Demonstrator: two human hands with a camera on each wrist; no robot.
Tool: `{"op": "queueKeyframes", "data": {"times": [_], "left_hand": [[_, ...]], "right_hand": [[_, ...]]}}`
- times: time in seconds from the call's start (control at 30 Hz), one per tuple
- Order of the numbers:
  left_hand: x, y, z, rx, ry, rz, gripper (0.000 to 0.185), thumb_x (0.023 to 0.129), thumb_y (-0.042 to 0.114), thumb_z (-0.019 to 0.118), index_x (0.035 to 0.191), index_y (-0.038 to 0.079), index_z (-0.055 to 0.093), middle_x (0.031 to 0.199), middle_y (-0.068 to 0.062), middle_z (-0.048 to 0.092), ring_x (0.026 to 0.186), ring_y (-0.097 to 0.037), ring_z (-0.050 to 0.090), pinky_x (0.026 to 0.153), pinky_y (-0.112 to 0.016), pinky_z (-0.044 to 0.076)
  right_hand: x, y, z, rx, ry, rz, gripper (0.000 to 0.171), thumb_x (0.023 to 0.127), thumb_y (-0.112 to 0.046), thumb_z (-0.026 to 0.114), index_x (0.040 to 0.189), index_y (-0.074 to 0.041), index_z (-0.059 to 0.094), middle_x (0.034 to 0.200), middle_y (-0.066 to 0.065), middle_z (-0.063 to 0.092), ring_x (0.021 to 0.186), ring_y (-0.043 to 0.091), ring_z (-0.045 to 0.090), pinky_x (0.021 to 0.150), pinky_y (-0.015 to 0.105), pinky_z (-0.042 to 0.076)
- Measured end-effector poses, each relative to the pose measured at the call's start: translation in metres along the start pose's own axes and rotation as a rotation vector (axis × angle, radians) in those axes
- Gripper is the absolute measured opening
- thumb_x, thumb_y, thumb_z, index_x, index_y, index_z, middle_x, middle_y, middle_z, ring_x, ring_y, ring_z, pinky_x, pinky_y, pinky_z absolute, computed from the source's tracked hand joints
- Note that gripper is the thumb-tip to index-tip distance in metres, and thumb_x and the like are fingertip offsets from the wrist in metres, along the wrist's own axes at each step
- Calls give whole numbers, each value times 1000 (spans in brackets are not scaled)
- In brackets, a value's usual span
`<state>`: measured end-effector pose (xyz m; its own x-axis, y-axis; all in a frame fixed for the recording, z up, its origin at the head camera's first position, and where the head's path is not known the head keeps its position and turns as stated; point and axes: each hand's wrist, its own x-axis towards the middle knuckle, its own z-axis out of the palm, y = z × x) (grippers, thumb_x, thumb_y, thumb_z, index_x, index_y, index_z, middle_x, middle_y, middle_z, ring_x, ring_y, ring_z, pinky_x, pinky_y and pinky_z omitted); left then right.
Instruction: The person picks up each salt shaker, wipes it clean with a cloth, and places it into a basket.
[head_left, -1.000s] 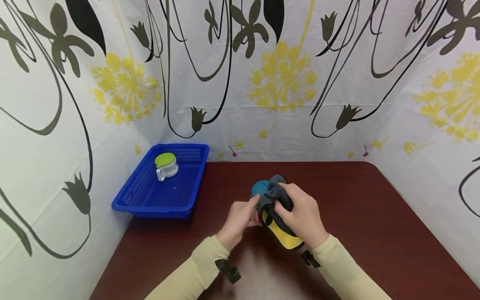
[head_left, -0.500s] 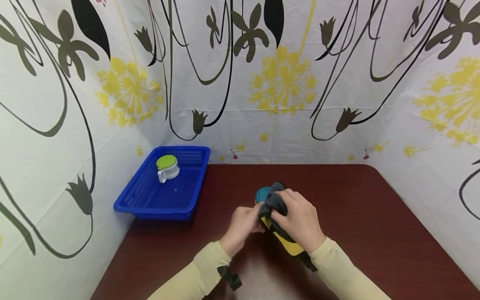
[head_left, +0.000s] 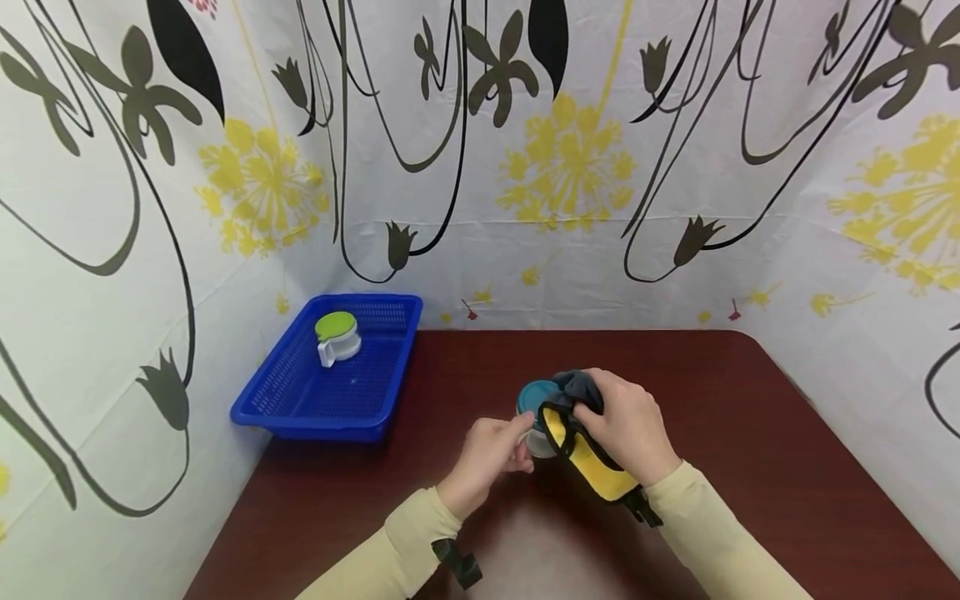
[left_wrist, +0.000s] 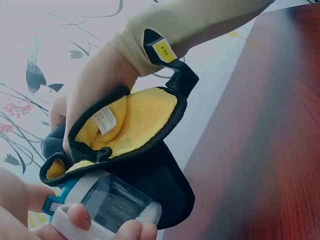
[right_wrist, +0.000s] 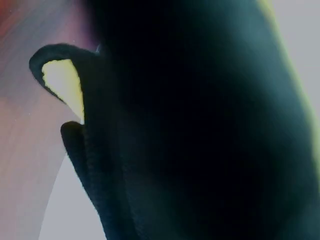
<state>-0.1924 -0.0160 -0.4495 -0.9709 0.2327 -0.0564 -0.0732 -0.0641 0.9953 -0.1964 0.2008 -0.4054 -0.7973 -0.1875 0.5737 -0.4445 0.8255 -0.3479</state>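
A small clear jar (left_wrist: 112,200) with a teal lid (head_left: 537,395) and a white handle (left_wrist: 75,227) is held by my left hand (head_left: 486,454), fingers at the handle and thumb near the lid. My right hand (head_left: 632,423) grips a thick microfibre cloth (head_left: 606,475), dark grey on one face, yellow on the other, edged in black. The cloth lies against the jar's side and overlaps part of the lid in the head view. A white label (left_wrist: 105,120) shows on its yellow face. In the right wrist view the cloth's dark face (right_wrist: 200,130) covers most of the picture.
A blue plastic basket (head_left: 322,430) stands at the table's left back corner. Inside it sits a white-handled jar with a lime lid (head_left: 336,327). The dark red table (head_left: 712,400) meets a flower-patterned curtain (head_left: 495,250) at the back and sides.
My right hand and the cloth have moved right, and the cloth's yellow face shows more. More of the jar and its teal lid has come into sight. The left hand keeps its hold.
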Motion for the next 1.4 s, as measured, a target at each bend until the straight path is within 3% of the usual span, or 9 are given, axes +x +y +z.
{"op": "queueKeyframes", "data": {"times": [0.23,0.43,0.73,1.13,1.23,1.4], "left_hand": [[2,-2,2,-13,-14,-20,51,94,36,68,64,-4,57,60,-9,54,57,-21,62,68,-39,60],[4,-2,3,8,-15,-8,43,96,29,62,63,2,56,61,-7,52,59,-22,61,69,-40,59],[4,-5,3,24,-28,-34,47,98,40,62,65,6,59,61,-4,50,58,-20,60,68,-40,59],[3,-8,3,38,-38,-33,50,96,43,65,65,4,60,60,-4,51,61,-23,64,68,-39,60],[2,-8,2,32,-43,-36,46,96,36,63,64,3,57,60,-4,51,61,-22,63,68,-40,60],[-2,-5,2,10,-47,-40,47,95,31,65,61,1,53,60,-6,52,59,-21,62,68,-41,60]], "right_hand": [[-2,-2,2,44,-17,-5,42,83,-14,81,121,-6,66,108,10,70,83,25,67,70,44,56],[-5,-15,6,105,-15,-42,41,81,-17,84,118,-10,68,108,4,70,85,21,67,73,42,56],[-8,-23,10,141,-58,-20,39,80,-19,85,116,-15,70,103,-2,70,79,11,62,68,34,53],[-6,-20,10,115,-89,-22,36,80,-15,83,113,-14,69,102,-1,70,78,12,59,68,35,51],[-4,-15,10,102,-98,-32,35,80,-15,83,113,-13,69,102,1,70,79,14,61,68,36,53],[7,4,9,62,-78,40,35,83,-14,81,116,-11,69,98,6,71,73,18,62,62,37,52]]}}
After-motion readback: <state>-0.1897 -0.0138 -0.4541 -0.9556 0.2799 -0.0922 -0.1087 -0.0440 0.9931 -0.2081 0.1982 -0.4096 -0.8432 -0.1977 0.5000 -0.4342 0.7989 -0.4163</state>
